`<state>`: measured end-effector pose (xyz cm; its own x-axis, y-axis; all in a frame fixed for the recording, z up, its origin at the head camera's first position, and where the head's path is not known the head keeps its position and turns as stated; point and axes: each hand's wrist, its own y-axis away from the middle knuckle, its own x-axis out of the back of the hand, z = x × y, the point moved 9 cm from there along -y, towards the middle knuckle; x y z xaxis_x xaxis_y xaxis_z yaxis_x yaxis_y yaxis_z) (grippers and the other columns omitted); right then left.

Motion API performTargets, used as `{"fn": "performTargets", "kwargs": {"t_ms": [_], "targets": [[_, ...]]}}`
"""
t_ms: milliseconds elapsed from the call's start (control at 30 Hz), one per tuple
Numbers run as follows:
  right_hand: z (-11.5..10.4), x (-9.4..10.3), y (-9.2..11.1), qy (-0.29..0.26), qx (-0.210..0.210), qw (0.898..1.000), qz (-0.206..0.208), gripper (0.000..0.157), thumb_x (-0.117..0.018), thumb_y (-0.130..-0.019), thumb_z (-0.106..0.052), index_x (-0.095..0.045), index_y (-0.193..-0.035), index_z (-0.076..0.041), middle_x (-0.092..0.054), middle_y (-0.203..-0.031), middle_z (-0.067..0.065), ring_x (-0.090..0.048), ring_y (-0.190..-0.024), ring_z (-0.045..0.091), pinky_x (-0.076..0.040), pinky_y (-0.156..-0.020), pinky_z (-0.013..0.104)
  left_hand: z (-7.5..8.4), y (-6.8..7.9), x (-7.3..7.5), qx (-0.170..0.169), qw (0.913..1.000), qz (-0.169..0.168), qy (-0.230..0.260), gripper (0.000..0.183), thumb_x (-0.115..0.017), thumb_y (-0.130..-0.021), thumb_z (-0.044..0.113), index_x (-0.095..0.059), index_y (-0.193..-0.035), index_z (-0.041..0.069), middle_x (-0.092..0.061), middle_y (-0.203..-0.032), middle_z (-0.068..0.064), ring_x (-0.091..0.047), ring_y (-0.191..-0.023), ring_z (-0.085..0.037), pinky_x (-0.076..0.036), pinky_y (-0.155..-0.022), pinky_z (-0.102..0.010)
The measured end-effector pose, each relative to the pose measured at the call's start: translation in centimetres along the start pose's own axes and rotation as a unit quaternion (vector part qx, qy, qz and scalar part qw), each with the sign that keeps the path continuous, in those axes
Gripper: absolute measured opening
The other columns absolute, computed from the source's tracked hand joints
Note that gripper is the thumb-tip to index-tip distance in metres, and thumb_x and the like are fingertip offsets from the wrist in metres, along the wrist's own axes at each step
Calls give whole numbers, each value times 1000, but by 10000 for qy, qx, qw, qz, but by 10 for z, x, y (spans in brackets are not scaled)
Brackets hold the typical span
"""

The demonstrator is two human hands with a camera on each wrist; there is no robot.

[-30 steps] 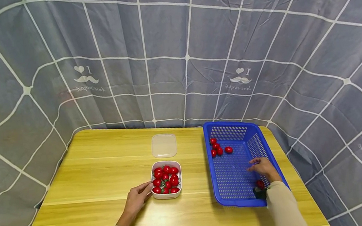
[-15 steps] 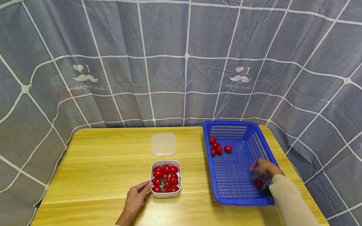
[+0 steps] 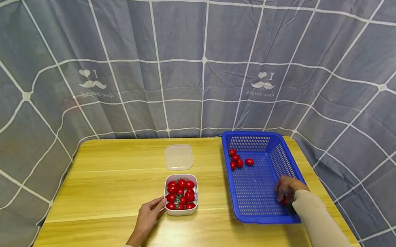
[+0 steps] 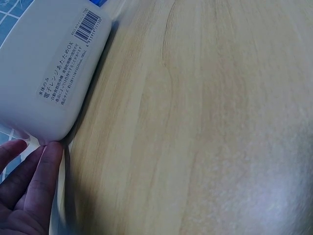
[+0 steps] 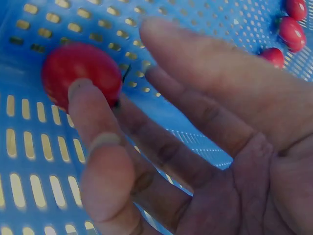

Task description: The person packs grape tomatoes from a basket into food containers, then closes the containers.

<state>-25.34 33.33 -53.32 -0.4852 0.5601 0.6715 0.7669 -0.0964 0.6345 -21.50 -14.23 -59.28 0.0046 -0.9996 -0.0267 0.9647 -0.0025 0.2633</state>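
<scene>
The right hand (image 3: 288,185) has dipped onto a glossy red tomato (image 5: 80,61) in the blue perforated plastic basket (image 3: 235,200), making contact; whether its bent fingers clamp it, I can't tell. Left of the basket, the left hand (image 3: 148,217) touches a square white tub (image 4: 54,63), fingers straight. Beneath, a yellow wood-grain table (image 3: 116,181); behind, a grey white-gridded curtain (image 3: 179,27).

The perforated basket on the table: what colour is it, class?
The basket is blue; the head view shows it best.
</scene>
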Motion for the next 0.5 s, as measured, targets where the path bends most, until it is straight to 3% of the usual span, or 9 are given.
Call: {"fn": "performTargets", "kwargs": {"t_ms": [200, 333, 500], "targets": [[0, -6, 1, 838, 78, 9958, -350, 23, -79, -67, 4, -71, -86, -5, -61, -80, 10, -57, -74, 25, -57, -64, 34, 0, -1, 0, 1, 10000, 21, 17, 44, -60, -97, 18, -55, -127, -13, -53, -131, -29, -56, -118, -35, -53, -92, -31], [3, -10, -1, 1018, -29, 9934, -520, 23, -82, -64, 0, -74, -83, -10, -64, -82, 8, -56, -82, 26, -56, -69, 40, 0, -1, 0, -13, 10000, 15, 19, 44, -60, -97, 18, -54, -128, -14, -53, -132, -30, -54, -120, -35, -53, -92, -31], [5, -19, -3, 838, -69, 9928, -849, 21, -83, -66, -1, -75, -83, -9, -66, -82, 5, -55, -80, 23, -54, -68, 34, 0, -1, -1, -1, 10000, 10, -11, 44, -60, -97, 18, -54, -128, -13, -53, -132, -30, -54, -120, -35, -53, -92, -31]]}}
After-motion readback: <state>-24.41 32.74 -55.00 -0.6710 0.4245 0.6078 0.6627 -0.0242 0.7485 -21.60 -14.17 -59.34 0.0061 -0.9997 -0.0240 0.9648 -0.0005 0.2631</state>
